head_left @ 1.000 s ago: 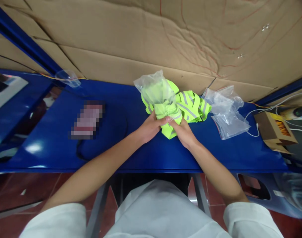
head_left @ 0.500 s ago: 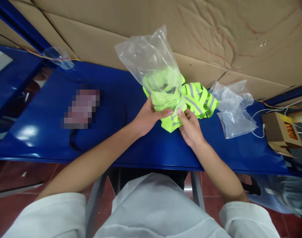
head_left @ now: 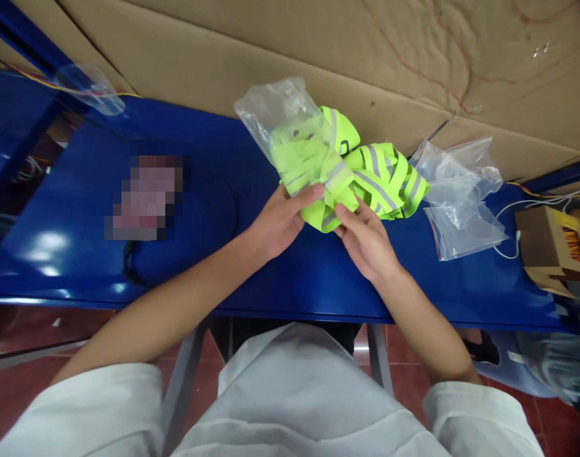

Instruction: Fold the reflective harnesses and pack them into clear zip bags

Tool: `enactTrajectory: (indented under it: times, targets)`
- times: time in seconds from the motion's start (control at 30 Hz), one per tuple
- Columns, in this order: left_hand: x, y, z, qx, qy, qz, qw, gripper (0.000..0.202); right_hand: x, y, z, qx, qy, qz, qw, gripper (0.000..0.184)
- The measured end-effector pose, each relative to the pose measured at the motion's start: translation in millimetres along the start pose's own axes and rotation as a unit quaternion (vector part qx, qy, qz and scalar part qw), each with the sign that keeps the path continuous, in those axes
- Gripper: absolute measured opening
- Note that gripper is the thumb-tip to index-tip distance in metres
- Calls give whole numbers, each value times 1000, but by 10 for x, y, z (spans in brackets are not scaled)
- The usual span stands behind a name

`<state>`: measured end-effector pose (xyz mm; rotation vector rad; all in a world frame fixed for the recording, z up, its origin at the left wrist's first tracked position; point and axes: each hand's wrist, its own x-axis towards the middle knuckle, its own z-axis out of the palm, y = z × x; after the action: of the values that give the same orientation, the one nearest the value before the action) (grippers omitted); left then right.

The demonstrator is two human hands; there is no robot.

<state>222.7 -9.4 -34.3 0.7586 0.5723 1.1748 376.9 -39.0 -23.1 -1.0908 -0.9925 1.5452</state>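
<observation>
My left hand (head_left: 276,223) is closed on a clear plastic bag (head_left: 271,108), thumb on top. Inside the bag lies part of a neon-yellow reflective strap (head_left: 294,155) with grey stripes, and some of the strap hangs out at the lower end and the right side. My right hand (head_left: 370,244) pinches the strap and perhaps the bag's edge between thumb and fingers at the lower right. Just beyond that hand, a heap of similar yellow reflective straps (head_left: 389,181) rests on the blue table (head_left: 290,285).
Several clear zip bags (head_left: 466,209) lie to the right. Farther right stands an open cardboard box (head_left: 551,247) beside white cables. A blurred-out object (head_left: 147,197) is on the left, with a clear plastic cup (head_left: 92,89) behind it. Cardboard sheeting (head_left: 271,44) lines the back.
The bag has come down and its upper end is more crumpled. More strap shows outside it on the right. Both hands keep hold, and the view has shifted slightly.
</observation>
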Motion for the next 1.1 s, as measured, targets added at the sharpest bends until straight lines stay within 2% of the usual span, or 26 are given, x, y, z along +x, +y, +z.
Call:
enactTrajectory:
  times: [0.13,0.23,0.33,0.57,0.67,0.77,0.9,1.0,1.1]
  targets:
    - [26,20,-41,52,24,35,998,55,-7,48,-55,-90,0,8,996,41]
    - [28,-21,-64,86,28,64,994,57,-22,14,-83,-10,-14,32,999,37]
    - [14,-91,-62,89,6,74,993,54,-31,-47,-91,54,-13,47,997,33]
    - [-112,-268,76,52,-24,4,998,46,-29,-31,-37,74,5,14,997,29]
    - [-105,-189,81,18,-45,-29,998,39,-45,-98,-22,93,-79,25,992,27]
    - [-55,-86,23,-20,-45,-54,997,31,-56,-193,-57,89,-148,48,984,44]
    - [-22,-83,-27,-33,-9,-60,998,36,-44,-230,-123,44,-128,55,989,49]
    - [-62,-180,23,-34,-11,-49,998,36,-15,-192,-108,61,-120,55,989,56]
    - [-114,-264,88,-28,-7,-89,996,33,18,-160,-70,57,-125,52,989,61]
